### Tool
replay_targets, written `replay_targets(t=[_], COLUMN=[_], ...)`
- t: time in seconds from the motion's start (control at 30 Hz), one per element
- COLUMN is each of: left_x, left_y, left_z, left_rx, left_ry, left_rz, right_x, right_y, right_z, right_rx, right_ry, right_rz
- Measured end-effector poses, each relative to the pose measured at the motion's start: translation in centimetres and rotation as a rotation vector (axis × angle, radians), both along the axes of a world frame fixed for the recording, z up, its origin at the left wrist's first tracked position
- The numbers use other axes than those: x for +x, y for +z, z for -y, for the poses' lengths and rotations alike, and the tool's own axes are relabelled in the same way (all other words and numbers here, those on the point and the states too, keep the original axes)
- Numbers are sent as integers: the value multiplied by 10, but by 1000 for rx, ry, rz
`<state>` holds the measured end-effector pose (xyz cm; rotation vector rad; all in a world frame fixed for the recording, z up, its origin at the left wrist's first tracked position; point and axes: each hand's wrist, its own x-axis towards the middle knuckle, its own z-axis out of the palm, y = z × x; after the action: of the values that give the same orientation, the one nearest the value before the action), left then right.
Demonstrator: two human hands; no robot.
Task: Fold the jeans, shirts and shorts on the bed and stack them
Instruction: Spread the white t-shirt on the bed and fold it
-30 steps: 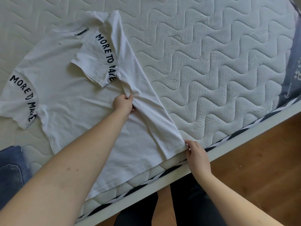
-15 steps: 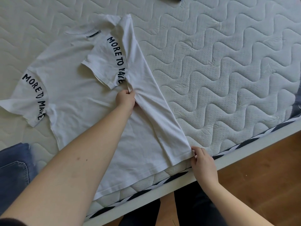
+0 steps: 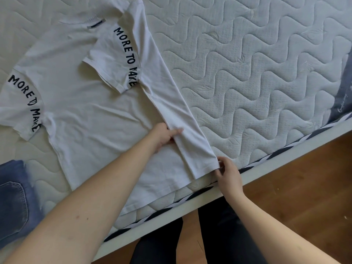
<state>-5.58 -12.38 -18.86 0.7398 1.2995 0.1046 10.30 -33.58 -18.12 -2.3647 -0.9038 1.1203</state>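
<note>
A white T-shirt (image 3: pixel 89 119) with black "MORE TO MAKE" lettering on both sleeves lies flat on the quilted white mattress (image 3: pixel 257 73). Its right side is folded inward as a long strip, with the right sleeve laid across the chest. My left hand (image 3: pixel 163 136) rests on the inner edge of that strip near its lower half, fingers pressing the cloth. My right hand (image 3: pixel 226 172) pinches the strip's bottom hem corner at the mattress edge. Blue jeans (image 3: pixel 13 202) lie at the lower left, partly out of view.
The white bed frame rail (image 3: pixel 276 161) runs diagonally below the shirt. Beyond it is a wooden floor (image 3: pixel 304 197) and my legs in dark trousers (image 3: pixel 224 235). A grey-blue cloth panel (image 3: pixel 342 96) shows at the right edge.
My left hand has slid down along the folded strip's inner edge toward the hem. My right hand keeps its hold on the hem corner.
</note>
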Motion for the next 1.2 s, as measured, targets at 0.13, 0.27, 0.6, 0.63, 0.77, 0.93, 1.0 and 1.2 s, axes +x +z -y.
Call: replay_targets(t=[0.13,0.27,0.6,0.63,0.77,0.93,1.0,1.2], left_x=[2,6,8,8,9,-16,-37,-108], left_y=[-2,-7,7,10,19,23,25,23], left_z=[69,112,140,141,138,124,114,73], left_rx=[-99,-165,-43,-29,-151,-83,33,272], left_ry=[-109,-30,7,-27,-287,-469,-433,-162], left_rz=[-7,-44,-274,-291,-353,-428,-441,-467], right_x=[-2,0,4,4,-3,-24,-36,-75], right_y=[3,5,8,10,18,26,27,28], right_z=[-5,-5,12,14,14,-21,-43,-115], right_rx=[-40,-121,-182,-185,-124,40,91,131], right_ry=[-40,-14,150,131,84,307,395,601], right_rz=[32,120,291,294,316,346,329,262])
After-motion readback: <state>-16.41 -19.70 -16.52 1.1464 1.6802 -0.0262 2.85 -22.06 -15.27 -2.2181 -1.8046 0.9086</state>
